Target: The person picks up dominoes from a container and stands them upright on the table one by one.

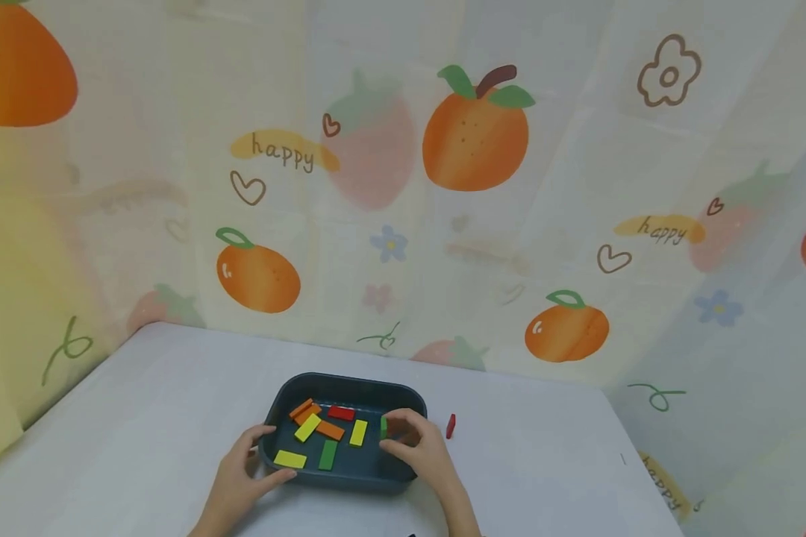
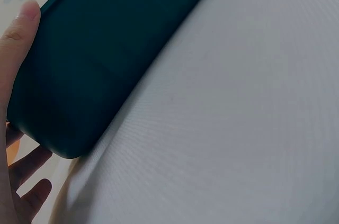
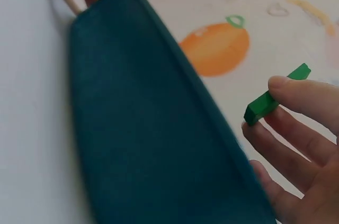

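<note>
A dark teal tray [image 1: 356, 482] stands on the white table with several wooden blocks lying inside. My left hand [image 1: 233, 471] holds its left end, thumb at the front rim and fingers along the side. In the left wrist view the thumb lies against the tray wall [image 2: 90, 70]. Over the tray's right part, my right hand [image 1: 422, 449] pinches a green block [image 3: 265, 101] between thumb and fingers. Inside the tray are another green block [image 1: 327, 455], a red block [image 1: 341, 412], yellow blocks [image 1: 358, 433] and orange blocks [image 1: 330, 430], some of them overlapping at the left.
One red block [image 1: 451, 426] is on the table just right of the tray, behind my right hand. A fruit-patterned cloth [image 1: 389, 298] hangs behind the white tabletop [image 1: 544, 462] and at both sides.
</note>
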Demonstrator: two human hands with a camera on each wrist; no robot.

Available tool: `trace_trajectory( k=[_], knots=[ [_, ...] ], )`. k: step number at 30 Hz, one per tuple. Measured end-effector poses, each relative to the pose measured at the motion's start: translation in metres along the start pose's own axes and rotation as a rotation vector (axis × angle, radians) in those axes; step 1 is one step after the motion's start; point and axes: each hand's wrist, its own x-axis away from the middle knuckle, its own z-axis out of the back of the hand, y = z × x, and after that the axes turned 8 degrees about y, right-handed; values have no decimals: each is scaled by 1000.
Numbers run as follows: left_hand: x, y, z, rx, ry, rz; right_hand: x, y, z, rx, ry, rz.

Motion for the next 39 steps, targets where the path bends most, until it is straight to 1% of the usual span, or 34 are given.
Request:
trace_trajectory(
  k=[6, 12, 16, 21, 25, 27, 29, 32, 39],
  knots=[
    [0, -1, 2, -6, 13, -19, 0, 7, 19, -40, 69, -17],
    [0, -2, 1, -8, 12, -20, 2, 7, 34, -32, 131, -15],
    [0, -2, -1, -10, 12, -14, 4, 10, 46, -32, 196, -24],
    [0, -1, -2, -12, 4, -2, 8, 17, 62, -5, 304, -4],
    [0, 0, -2, -10, 0, -5, 12, 21, 74, 39, 420, 27],
    [0, 0, -2, -11, 3, -10, 14, 23, 79, 58, 470, 27],
    [0, -1, -2, -11, 5, -15, 15, 26, 82, 71, 504, 12],
    [0, -2, -2, -16, 10, -19, 17, 35, 87, 88, 517, -4],
    [1, -1, -2, -24, 14, -20, 19, 80, 93, 87, 528, -70]
  ],
)
